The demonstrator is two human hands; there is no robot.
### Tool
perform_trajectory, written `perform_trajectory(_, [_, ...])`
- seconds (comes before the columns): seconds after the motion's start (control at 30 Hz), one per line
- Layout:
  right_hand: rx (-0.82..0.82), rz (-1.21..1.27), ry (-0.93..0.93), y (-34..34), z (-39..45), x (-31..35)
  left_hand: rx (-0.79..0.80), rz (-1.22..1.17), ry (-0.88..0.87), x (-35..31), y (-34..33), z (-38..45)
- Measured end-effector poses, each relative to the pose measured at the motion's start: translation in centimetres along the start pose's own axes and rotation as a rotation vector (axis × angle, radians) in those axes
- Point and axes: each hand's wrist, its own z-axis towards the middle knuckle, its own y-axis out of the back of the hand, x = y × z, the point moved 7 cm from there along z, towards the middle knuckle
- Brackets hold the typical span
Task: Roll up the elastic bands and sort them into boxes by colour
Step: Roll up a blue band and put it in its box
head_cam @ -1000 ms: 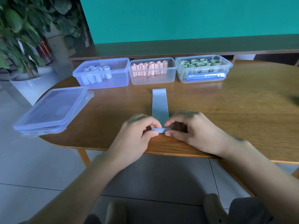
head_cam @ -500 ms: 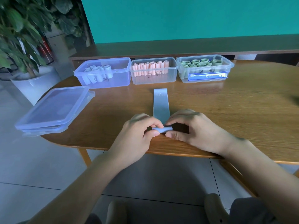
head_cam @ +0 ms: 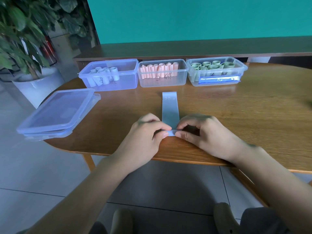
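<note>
A pale blue elastic band (head_cam: pixel 170 108) marked "20" lies flat on the wooden table (head_cam: pixel 244 115), pointing away from me. Its near end is curled into a small roll. My left hand (head_cam: pixel 145 137) pinches the roll's left end and my right hand (head_cam: pixel 200 134) pinches its right end. At the table's back stand three clear boxes: the left box (head_cam: pixel 125 80) holds pale blue rolls, the middle box (head_cam: pixel 162 81) pink rolls, the right box (head_cam: pixel 217 81) green rolls.
Stacked clear lids (head_cam: pixel 57 114) lie at the table's left edge, partly overhanging it. A potted plant (head_cam: pixel 25 53) stands on the floor to the left. A low shelf runs behind the boxes. The table's near edge lies just under my wrists.
The roll has grown slightly and crept a little further along the band. Both hands stay at its ends.
</note>
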Motion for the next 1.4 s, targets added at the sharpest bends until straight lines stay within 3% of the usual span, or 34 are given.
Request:
perform_trajectory(0.4, [-0.092, -0.067, 0.008, 0.1, 0.3, 0.5, 0.071, 0.070, -0.022, 0.8, -0.9, 1.0])
perform_trajectory(0.77, [-0.109, -0.031, -0.038, -0.2, 0.5, 0.0, 0.006, -0.031, 0.125, 1.3, 0.1, 0.8])
perform_trajectory(1.4, [-0.101, -0.061, -0.075, -0.4, 1.8, -0.9, -0.054, 0.018, 0.049, 1.5, 0.0, 2.3])
